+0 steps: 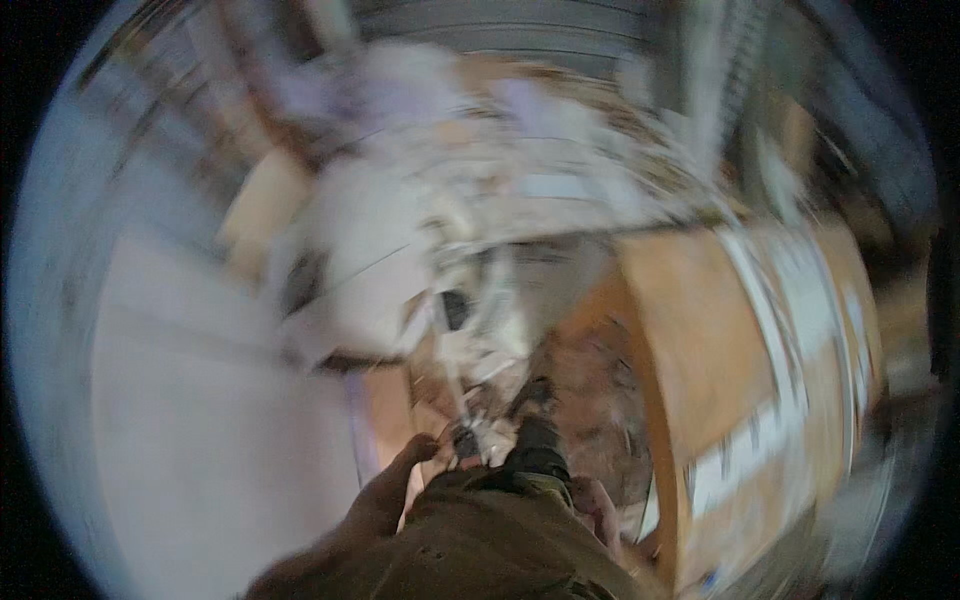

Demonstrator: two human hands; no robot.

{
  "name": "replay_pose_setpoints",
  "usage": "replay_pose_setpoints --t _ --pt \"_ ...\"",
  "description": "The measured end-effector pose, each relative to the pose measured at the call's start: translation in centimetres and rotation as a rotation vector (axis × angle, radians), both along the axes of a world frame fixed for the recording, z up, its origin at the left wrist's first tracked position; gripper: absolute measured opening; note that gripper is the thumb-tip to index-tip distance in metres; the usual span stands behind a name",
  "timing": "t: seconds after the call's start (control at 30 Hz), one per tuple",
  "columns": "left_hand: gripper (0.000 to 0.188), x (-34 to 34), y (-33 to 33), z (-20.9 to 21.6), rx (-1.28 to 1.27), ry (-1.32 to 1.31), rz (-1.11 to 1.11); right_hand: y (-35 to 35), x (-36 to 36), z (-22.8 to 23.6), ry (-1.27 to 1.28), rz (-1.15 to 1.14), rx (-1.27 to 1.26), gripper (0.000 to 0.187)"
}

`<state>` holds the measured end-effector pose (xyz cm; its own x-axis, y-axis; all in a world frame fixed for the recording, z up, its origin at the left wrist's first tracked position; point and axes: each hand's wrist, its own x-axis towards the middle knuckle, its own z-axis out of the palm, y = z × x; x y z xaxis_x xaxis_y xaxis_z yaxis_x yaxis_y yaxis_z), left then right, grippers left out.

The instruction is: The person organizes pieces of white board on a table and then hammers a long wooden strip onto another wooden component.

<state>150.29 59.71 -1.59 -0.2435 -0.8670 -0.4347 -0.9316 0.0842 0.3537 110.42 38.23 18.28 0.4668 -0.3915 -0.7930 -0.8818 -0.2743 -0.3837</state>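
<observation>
Strong motion blur smears the whole picture. My left hand hangs low beside my body, left of my brown clothing. On the other side, my right hand is low too, near the lower edge of a large orange-brown box-like thing with white strips. I cannot make out the fingers of either hand, nor whether anything is in them. Between the hands, my dark-shod feet show on a brownish floor.
A broad pale panel or surface fills the left. Ahead, a cluttered table carries blurred pale and lilac things. Whitish loose material hangs or lies in front of it. A grey ribbed wall or shutter stands behind.
</observation>
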Motion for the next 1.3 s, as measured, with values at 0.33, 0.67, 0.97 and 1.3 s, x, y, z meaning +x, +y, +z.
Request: replay_pose_setpoints --t 0.33,0.67,0.97,1.3 --pt "0.014 1.1 -8.4 0.3 0.246 -0.014 0.585 -24.5 10.2 5.8 -0.319 -0.063 0.002 0.028" --pt "0.021 6.9 -38.9 3.0 -0.055 0.476 1.099 -50.0 12.5 10.4 -0.734 -0.280 -0.600 0.033" --pt "0.028 9.7 -66.4 13.5 -0.291 0.887 0.750 -54.5 5.7 7.9 -0.626 -1.356 -0.676 0.025" --pt "0.023 -11.0 -102.1 30.0 -0.323 0.891 -0.236 -59.6 1.4 4.4 -0.074 -1.898 -1.159 0.018"
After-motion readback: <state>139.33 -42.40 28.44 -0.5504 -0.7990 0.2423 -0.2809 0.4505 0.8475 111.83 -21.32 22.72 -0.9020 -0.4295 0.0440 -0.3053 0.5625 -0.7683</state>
